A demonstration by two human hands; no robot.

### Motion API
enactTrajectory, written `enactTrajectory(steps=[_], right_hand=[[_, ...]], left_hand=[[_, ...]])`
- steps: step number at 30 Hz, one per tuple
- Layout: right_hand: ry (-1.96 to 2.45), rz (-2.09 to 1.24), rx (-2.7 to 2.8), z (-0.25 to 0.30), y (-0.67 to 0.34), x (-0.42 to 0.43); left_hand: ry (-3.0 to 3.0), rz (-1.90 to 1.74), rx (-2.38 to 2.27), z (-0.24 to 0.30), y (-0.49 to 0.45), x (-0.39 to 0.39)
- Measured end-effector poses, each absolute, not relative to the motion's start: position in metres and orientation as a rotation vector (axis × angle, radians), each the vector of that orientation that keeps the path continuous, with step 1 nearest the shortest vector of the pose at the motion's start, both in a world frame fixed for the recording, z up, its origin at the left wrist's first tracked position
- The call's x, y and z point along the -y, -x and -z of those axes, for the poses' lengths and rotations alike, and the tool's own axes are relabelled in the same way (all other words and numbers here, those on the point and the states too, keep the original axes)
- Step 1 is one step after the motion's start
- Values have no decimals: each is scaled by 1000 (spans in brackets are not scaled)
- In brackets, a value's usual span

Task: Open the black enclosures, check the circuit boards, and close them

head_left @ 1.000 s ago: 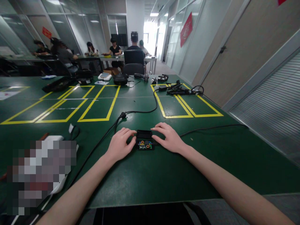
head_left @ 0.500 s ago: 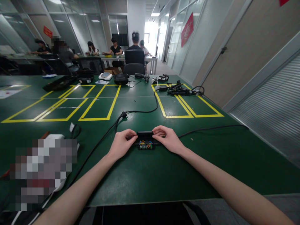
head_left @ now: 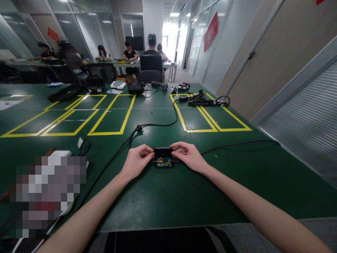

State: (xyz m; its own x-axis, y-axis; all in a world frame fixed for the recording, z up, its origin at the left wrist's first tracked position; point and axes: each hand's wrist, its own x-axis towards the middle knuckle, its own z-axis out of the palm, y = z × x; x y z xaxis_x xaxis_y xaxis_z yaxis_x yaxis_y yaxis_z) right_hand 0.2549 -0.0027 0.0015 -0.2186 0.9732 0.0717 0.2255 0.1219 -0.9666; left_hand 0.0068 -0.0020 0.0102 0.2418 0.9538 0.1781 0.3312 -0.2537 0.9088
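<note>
A black plastic cover is pinched at its two ends, tilted above an opened power adapter. My left hand grips the cover's left end between thumb and fingers. At the right end, the thumb and fingers of my right hand are closed on it. Inside the adapter's lower shell, a green circuit board with copper coils faces up. Black cables run from both sides of the adapter, partly hidden by my hands. Whether the cover touches the shell I cannot tell.
A black cable with a plug crosses the green table. Black adapters with coiled cables lie at the back right, beyond yellow tape. A power drill and a black tray lie farther back. Several people sit at another table.
The cover has tilted slightly, showing more of its face. Both hands keep their hold in nearly the same place, and the adapter's lower shell stays put.
</note>
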Motion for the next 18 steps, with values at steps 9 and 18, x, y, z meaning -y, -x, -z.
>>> enactTrajectory(steps=[9, 18], right_hand=[[970, -974, 1890, -10, -260, 7], [752, -659, 2327, -20, -262, 16]], left_hand=[[-1869, -1026, -1195, -25, -4, 9], [-2405, -798, -1261, -19, -3, 12]])
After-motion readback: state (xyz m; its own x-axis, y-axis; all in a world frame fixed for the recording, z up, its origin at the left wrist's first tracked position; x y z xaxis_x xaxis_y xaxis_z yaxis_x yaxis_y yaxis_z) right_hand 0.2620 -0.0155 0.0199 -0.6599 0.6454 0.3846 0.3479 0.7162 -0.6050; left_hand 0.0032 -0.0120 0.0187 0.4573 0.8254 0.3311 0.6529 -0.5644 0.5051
